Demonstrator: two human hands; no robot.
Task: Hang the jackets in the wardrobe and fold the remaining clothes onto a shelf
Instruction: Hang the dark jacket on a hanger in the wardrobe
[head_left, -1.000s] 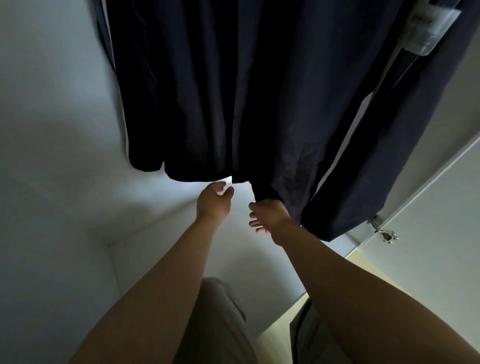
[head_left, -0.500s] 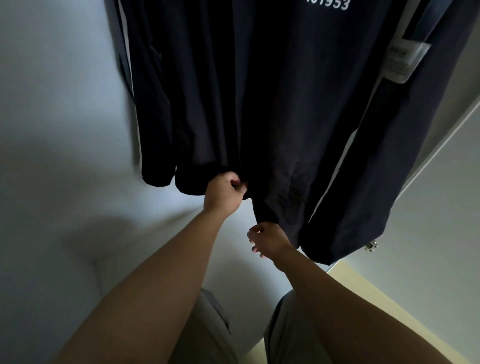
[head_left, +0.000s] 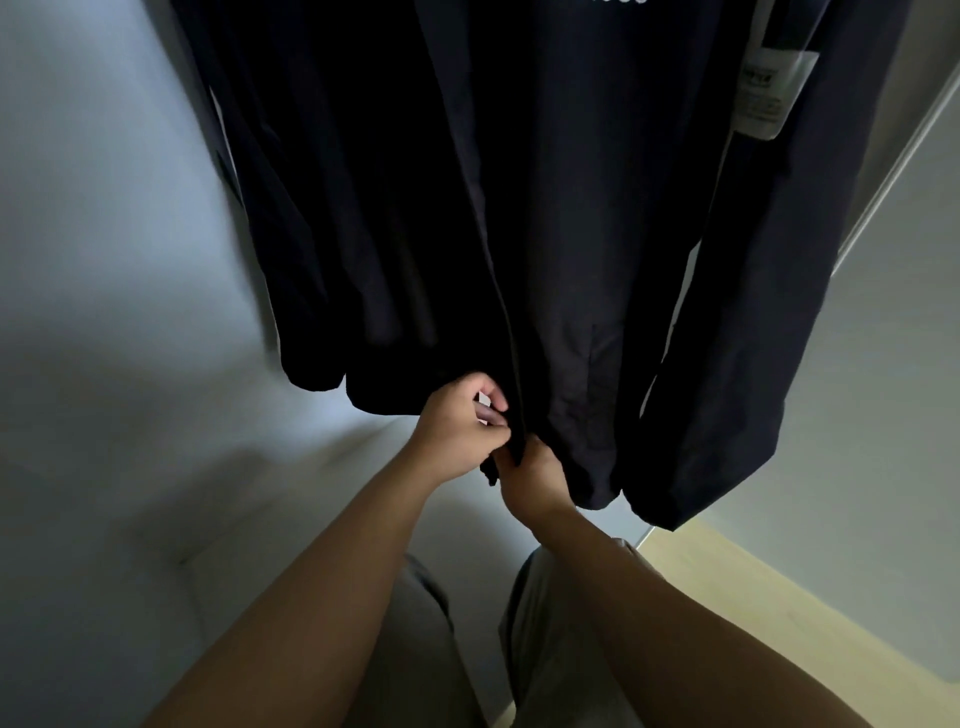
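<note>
Inside the wardrobe: dark jacket hangs from twelve o'clock, hem dropping to centre frame.
Left hand: fingers curled and pinching the left front edge at the hem.
Right hand: closed on the right front edge, touching the left hand.
Step, as I read it: bringing the two fronts together at the bottom, likely to start the zip.
Doing it well: keep both edges level and taut, steady the hem so the garment doesn't swing.
Around: white tag at one o'clock, wardrobe wall at nine, pale floor at four.
In the way: low light, and the loose sleeve just beside the right hand.
</note>
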